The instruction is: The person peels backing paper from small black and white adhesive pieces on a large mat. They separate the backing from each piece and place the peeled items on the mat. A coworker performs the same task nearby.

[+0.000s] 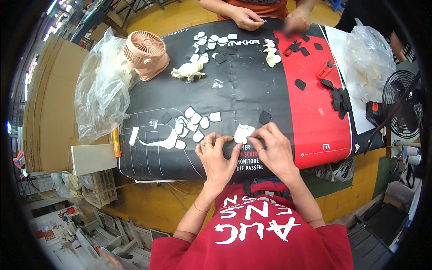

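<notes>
Just below centre of the frame, our right hand is curled in, thumb and forefinger apparently pinching the right edge of a crinkly white piece, which sits between our hands on the desk. Our left hand is half-curled at its left edge, but we can't tell if those fingertips grip or just rest; probably they're steadying something that thin and floppy. One dark tab lies just above the right hand, and a loose heap of dark-rimmed white tabs is up and left of the left hand, presumably for easy reach. Farther out, toward upper left, crumpled white scraps lie near a pinkish fan, likely stood off to the side to leave working room. Upper right, a red tool rests near black pieces. Top edge: a co-worker's hands, one of them blurred.
</notes>
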The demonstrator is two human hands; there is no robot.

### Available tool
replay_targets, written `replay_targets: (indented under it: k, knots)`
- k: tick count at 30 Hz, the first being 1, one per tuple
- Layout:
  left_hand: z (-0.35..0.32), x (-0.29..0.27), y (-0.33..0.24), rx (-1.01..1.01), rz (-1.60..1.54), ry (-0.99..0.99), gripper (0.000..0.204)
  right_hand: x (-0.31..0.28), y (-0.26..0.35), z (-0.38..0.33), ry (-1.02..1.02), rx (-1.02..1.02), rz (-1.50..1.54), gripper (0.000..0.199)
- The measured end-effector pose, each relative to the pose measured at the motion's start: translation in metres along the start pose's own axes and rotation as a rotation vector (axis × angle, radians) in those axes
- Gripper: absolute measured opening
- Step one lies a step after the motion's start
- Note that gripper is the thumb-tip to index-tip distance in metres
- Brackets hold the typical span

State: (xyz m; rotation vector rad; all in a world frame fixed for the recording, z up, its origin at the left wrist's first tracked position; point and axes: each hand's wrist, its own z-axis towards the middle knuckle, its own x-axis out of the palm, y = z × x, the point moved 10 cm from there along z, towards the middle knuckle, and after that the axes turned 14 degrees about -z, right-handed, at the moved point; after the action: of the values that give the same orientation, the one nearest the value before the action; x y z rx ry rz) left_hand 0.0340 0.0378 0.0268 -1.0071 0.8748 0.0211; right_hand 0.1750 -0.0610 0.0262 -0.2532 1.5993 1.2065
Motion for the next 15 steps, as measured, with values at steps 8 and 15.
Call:
replay_targets:
  k: [8, 15]
  knots:
    - [-0.002, 0.011, 0.007, -0.029, -0.021, 0.001, 0.022, 0.022, 0.01, 0.004, -0.057, 0.036, -0.156, 0.017]
    - [0.013, 0.002, 0.003, -0.019, -0.285, 0.083, 0.038, 0.022, 0.004, 0.004, 0.032, 0.061, 0.006, 0.015]
